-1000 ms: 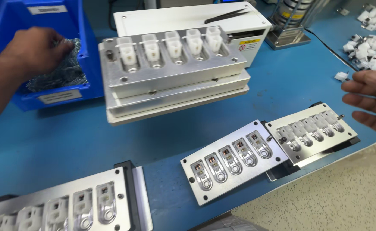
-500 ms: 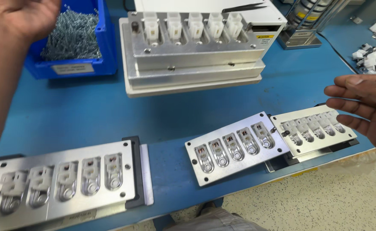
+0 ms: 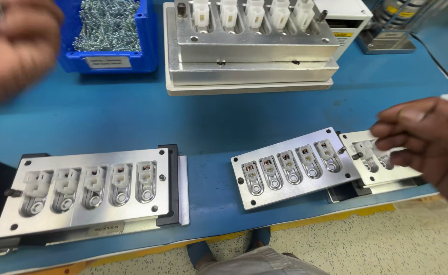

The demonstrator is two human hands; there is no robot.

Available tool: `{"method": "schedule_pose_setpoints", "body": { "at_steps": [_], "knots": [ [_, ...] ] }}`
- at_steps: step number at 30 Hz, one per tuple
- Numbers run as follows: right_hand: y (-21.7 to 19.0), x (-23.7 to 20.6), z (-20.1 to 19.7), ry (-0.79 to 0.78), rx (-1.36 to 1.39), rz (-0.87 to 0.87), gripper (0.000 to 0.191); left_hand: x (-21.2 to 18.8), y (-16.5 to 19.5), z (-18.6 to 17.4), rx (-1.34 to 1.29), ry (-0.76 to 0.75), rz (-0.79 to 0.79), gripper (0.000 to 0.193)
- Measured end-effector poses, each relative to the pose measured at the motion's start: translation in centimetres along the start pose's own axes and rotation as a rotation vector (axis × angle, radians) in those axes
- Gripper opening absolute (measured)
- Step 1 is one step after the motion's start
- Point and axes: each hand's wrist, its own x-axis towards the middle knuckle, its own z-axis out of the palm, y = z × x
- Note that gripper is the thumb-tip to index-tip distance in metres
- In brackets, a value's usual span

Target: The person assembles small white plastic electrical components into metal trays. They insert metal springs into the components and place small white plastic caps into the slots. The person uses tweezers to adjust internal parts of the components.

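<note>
— What do we have at the bench's right end?

— Our right hand has dropped onto the far-right aluminium fixture plate, fingers pinched on a small white plastic part just above its pockets; half a second ago that hand hovered open, clear of the plate.

— And the other hand?

— Our left hand is raised at the upper left, blurred and loosely curled. We cannot tell whether it grips anything. Earlier it sat higher, over the blue bin of metal springs.

— Textures?

— Brushed, matte metal everywhere. The middle fixture plate lies tilted, overlapping the right one, with five keyhole-shaped pockets showing small dark inserts. The left fixture plate holds five white housings in similar pockets. Behind, a stepped aluminium press block carries white plastic housings upright, all on a smooth blue bench top.

— Anything obscured?

— The right plate is partly covered by the hand; the press block is cropped at the top.
</note>
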Motion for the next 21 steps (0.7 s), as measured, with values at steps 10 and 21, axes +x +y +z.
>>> {"method": "schedule_pose_setpoints", "body": {
  "at_steps": [10,21],
  "knots": [
    [-4.8,-4.0,8.0,-0.603,0.130,-0.291,0.033,-9.7,-21.8,12.8,0.499,0.322,0.171,0.040],
    [0.7,2.1,-7.6,-0.535,0.137,-0.339,0.024,-2.9,-36.8,23.3,0.312,0.257,0.004,0.032]
  ]
}}
